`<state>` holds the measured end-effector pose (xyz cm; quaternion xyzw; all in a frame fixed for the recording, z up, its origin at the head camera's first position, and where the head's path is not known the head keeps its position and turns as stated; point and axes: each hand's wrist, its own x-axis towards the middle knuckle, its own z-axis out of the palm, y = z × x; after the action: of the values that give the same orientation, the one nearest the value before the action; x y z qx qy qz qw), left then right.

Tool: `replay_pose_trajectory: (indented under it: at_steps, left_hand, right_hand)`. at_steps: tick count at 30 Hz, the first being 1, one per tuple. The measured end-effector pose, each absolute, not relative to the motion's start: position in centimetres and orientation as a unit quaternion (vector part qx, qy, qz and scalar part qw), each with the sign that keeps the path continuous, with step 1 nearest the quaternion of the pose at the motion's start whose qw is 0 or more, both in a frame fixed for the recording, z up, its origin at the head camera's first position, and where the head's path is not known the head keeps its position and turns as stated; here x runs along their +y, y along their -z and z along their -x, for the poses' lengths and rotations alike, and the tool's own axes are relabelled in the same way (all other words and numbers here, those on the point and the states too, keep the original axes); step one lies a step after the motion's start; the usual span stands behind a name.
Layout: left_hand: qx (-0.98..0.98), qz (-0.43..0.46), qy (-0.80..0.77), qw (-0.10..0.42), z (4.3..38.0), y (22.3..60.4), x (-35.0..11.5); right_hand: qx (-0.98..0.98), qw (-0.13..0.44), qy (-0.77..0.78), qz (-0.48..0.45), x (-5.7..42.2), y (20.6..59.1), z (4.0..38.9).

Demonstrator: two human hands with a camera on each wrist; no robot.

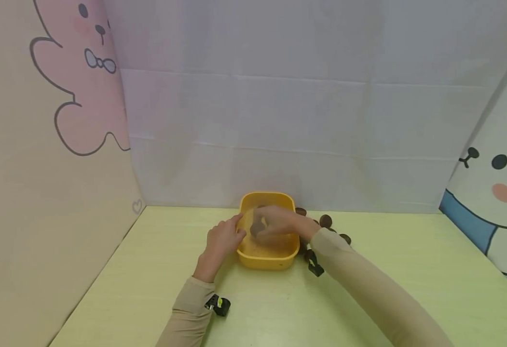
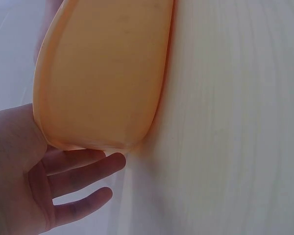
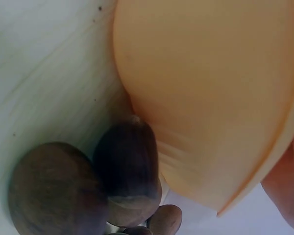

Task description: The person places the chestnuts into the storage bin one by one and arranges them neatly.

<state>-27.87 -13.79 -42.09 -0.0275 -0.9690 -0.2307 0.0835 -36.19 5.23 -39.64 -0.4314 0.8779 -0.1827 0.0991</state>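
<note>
A yellow plastic tub [image 1: 267,263] stands on the table near the back wall. My left hand [image 1: 222,241] grips its left rim, thumb at the edge and fingers along the outside wall, as the left wrist view also shows. Over the right rim reaches my right hand [image 1: 279,220], blurred, its fingers bent around a brown chestnut [image 1: 256,228] inside the tub. From the right wrist view most of that hand is hidden behind the tub wall. Several loose chestnuts [image 3: 56,191] lie against the tub's right side.
Loose chestnuts [image 1: 325,221] spread right of the tub, partly under the right forearm. A pale yellow-green table [image 1: 149,289] runs back to a white cloth wall [image 1: 253,111]. Side walls carry cartoon animals, a pink one [image 1: 84,96] on the left.
</note>
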Motion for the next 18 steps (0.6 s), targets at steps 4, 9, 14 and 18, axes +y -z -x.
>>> replay_pose_trajectory:
  at_steps: [4,9,14,18]
  left_hand:
    - [-0.97,0.024,0.227,0.083,27.9,42.06,-13.83]
    - [-0.97,0.024,0.229,0.082,27.81,42.03,-13.78]
    - [-0.97,0.023,0.228,0.08,27.81,41.96,-13.91]
    - [-0.971,0.021,0.225,0.082,27.72,41.86,-14.06]
  right_hand:
    - [0.888,0.118,0.165,0.413,4.92,39.97,36.13]
    - [0.9,0.145,0.156,0.38,5.05,40.08,35.95]
    - [0.912,0.138,0.142,0.359,5.4,40.01,35.85]
    - [0.916,0.129,0.134,0.356,5.43,39.98,35.83]
